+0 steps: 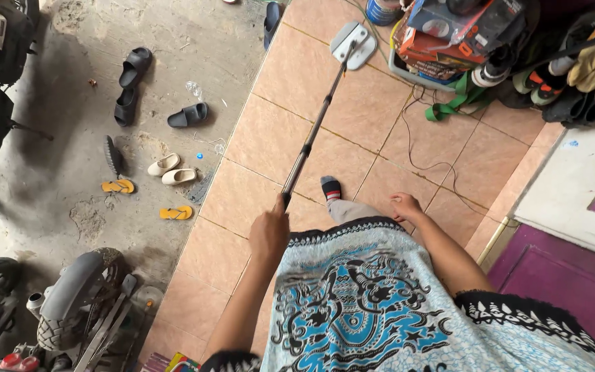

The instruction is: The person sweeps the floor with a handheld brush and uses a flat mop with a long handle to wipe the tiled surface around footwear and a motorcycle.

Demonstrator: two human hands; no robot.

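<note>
Left hand (268, 234) grips mop pole (315, 127), flat mop head (352, 45) on tiled floor (290, 83) beside shoe pile (566, 76); right hand (405, 205) hangs loose near pole's lower end.

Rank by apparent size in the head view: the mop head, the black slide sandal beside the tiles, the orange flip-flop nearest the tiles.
1. Mop head
2. Black slide sandal
3. Orange flip-flop

The last two look close; distance from the camera differs.

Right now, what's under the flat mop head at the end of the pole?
The mop head lies flat on the tan tiled floor, and the left hand holds its pole. The tile directly beneath the pad is covered, so its state cannot be seen.
</note>
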